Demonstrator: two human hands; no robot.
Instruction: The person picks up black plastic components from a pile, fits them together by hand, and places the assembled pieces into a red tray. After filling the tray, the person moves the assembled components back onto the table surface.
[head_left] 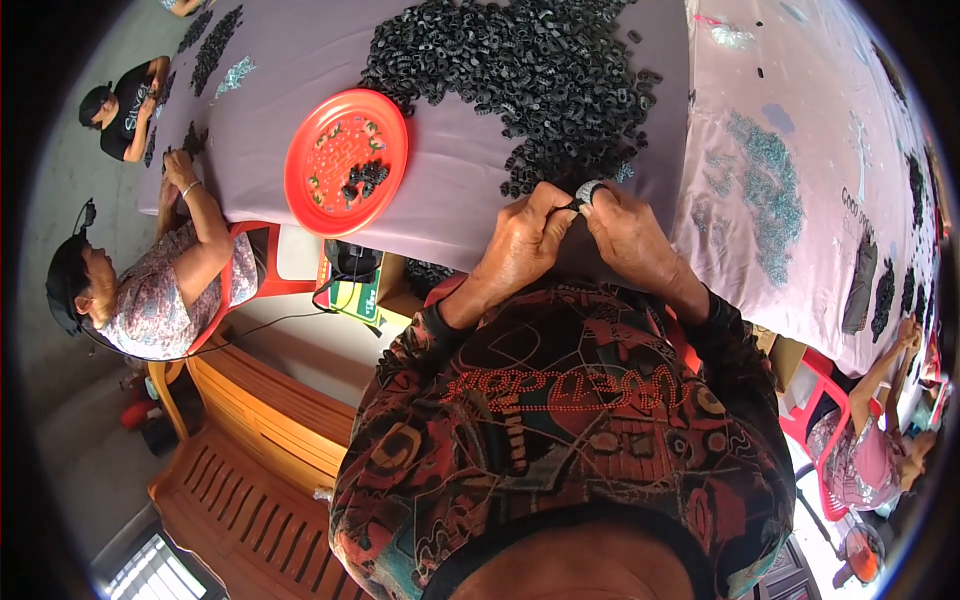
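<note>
My left hand (527, 238) and my right hand (632, 232) meet in front of my chest at the table's near edge. Both are closed, fingertips pinching one small black plastic piece (574, 206) between them. Its exact shape is mostly covered by the fingers. A greyish-white wrap (589, 190) sits round a digit of the right hand. Just beyond my hands spreads a big heap of small black plastic pieces (510, 70). To the left, a round red tray (298, 185) with a printed pattern holds a small cluster of black pieces (366, 178).
Small pale blue clear pieces (768, 200) lie on the pink cloth (700, 270) at right. Co-workers sit at the left (165, 275) and right (868, 450) edges; another person (128, 108) is at far left. A wooden bench (250, 500) and a green-and-white box (350, 290) stand near me.
</note>
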